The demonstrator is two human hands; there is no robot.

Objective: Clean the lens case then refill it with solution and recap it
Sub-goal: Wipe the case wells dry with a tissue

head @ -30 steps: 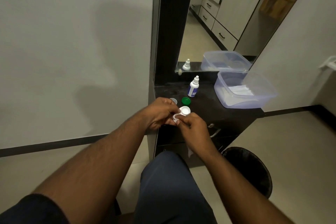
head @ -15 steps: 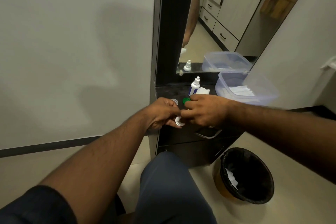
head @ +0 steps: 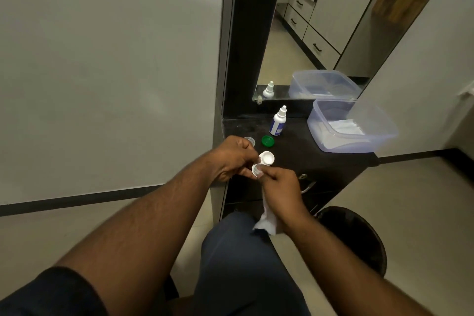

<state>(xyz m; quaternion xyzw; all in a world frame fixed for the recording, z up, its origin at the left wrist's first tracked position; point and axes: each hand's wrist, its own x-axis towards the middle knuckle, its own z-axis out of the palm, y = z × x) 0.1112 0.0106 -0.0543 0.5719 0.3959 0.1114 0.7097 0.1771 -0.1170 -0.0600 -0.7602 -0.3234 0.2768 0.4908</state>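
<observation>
My left hand holds the white lens case above the front edge of the dark dresser top, both wells uncapped. My right hand grips a white tissue and presses it into the near well; the tissue's loose end hangs below the hand. A green cap and a clear grey cap lie on the dresser behind my left hand. The solution bottle, white with a blue label, stands upright behind the caps.
A clear plastic tub with folded tissues sits at the dresser's right end. A mirror rises behind it. A black waste bin stands on the floor at the right. My knee is below the hands.
My right hand reached toward the tub and came back with a tissue, which now presses into the case. The left hand kept holding the case.
</observation>
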